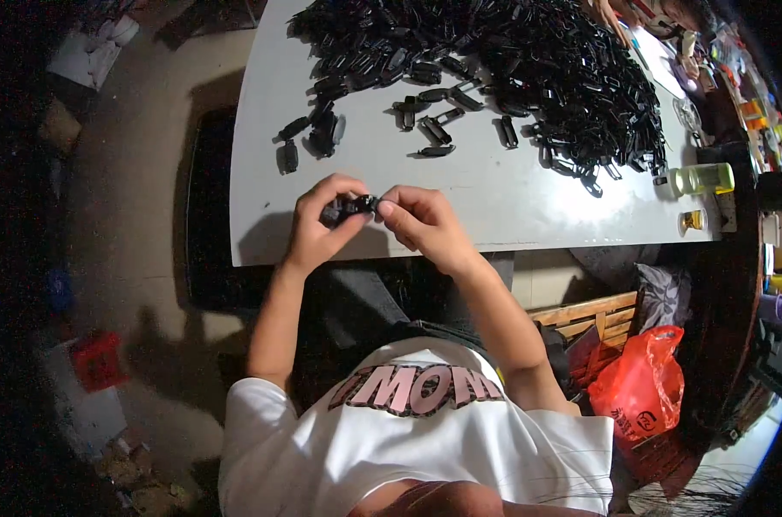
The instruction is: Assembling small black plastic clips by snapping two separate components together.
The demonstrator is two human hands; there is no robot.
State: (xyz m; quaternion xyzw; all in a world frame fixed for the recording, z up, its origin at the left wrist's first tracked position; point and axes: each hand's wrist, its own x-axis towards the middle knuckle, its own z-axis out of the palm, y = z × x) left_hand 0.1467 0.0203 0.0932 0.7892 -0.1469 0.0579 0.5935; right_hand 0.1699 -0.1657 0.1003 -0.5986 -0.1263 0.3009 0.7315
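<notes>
My left hand [324, 222] is curled round a small, dark, elongated plastic part [353, 207] above the front edge of the white table [356, 172]. At the part's right end, my right hand [421, 221] pinches with thumb and forefinger. The fingers cover much of the part, so its exact kind cannot be told. Beyond my hands lies a big heap of similar black plastic pieces [572, 77], some with a slot or frame shape. Several loose pieces [436, 130] lie between the heap and me, and a small cluster [325, 133] rests farther left.
A greenish clear cup [703, 179] lies near the table's right end, beside a small yellow-labelled container [691, 221]. Another person's hand [609, 17] reaches in at the far right. A red plastic bag [641, 379] sits by a wooden slatted seat [593, 317] to my right.
</notes>
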